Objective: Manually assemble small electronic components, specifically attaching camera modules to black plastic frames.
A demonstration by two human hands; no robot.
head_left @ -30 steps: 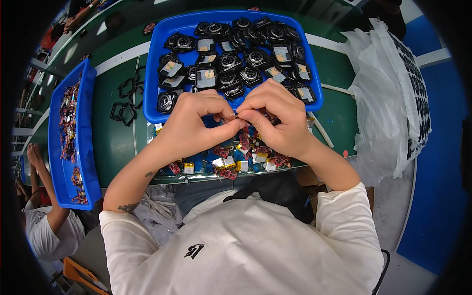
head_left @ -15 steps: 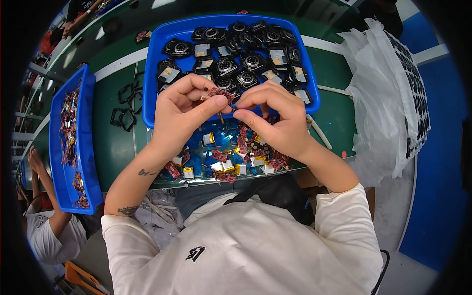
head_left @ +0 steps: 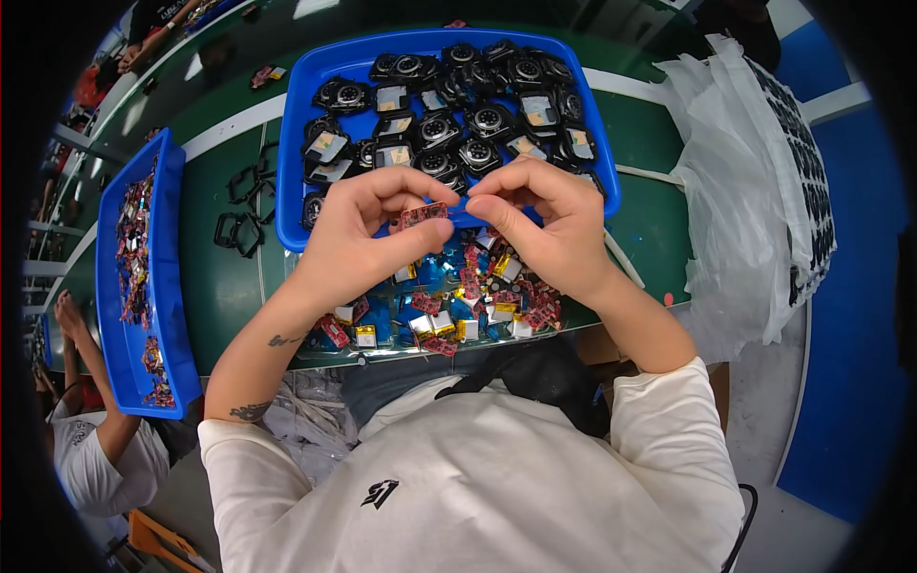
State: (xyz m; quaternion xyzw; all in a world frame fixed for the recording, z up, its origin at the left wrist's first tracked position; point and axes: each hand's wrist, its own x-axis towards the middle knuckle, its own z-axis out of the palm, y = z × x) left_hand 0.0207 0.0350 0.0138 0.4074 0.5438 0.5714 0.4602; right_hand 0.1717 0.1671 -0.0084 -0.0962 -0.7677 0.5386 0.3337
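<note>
My left hand (head_left: 361,234) pinches a small red circuit board (head_left: 423,214) between thumb and fingers, above the near rim of a blue tray (head_left: 290,181). Close by on the right, my right hand (head_left: 549,220) has thumb and forefinger pressed together near the board's edge. Whatever sits at those fingertips is tiny, perhaps a bluish bit, and cannot be made out. Below both hands lies a pile of red boards (head_left: 426,302), silver-and-yellow battery cells (head_left: 366,335) and blue film (head_left: 382,310). The tray holds several black watch casings (head_left: 439,128), some with round backs up.
Black frames (head_left: 239,232) lie left of the tray on the green table (head_left: 215,286). A second blue tray (head_left: 179,267) with boards and cells stands farther left. White plastic sheeting (head_left: 716,191) bulges at the right. A co-worker's arm (head_left: 100,401) is at the far left.
Both hands have come slightly lower and nearer to me. The board has tilted to lie more level, and my right fingertips have shifted a little to the right of it.
</note>
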